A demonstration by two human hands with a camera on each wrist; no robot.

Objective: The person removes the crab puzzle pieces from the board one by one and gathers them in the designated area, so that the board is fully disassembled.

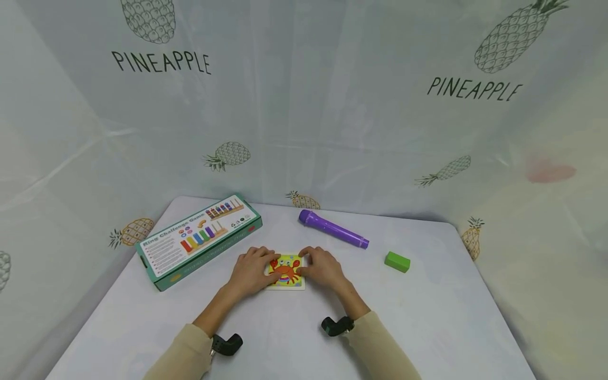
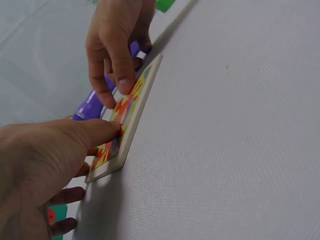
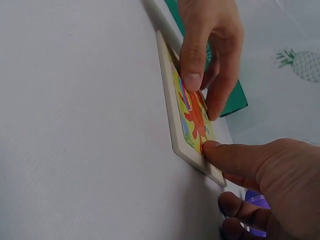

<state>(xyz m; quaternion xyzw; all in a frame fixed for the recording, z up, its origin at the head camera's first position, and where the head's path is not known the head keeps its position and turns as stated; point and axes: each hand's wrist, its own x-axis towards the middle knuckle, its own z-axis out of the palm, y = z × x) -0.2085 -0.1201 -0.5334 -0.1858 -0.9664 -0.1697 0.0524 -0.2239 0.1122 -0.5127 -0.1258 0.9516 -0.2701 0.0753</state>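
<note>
The crab puzzle (image 1: pixel 286 271) is on or just above the white table (image 1: pixel 427 322), its near edge uncovered. The left hand (image 1: pixel 252 270) and right hand (image 1: pixel 324 269) pinch its 2 sides, thumbs on the face. Tabletop separates it from the box (image 1: pixel 199 240), purple microphone (image 1: pixel 332 228) and green block (image 1: pixel 397 262). Fingers hide parts of its sides; its underside is hidden. The left wrist view cuts off box and block.
</note>
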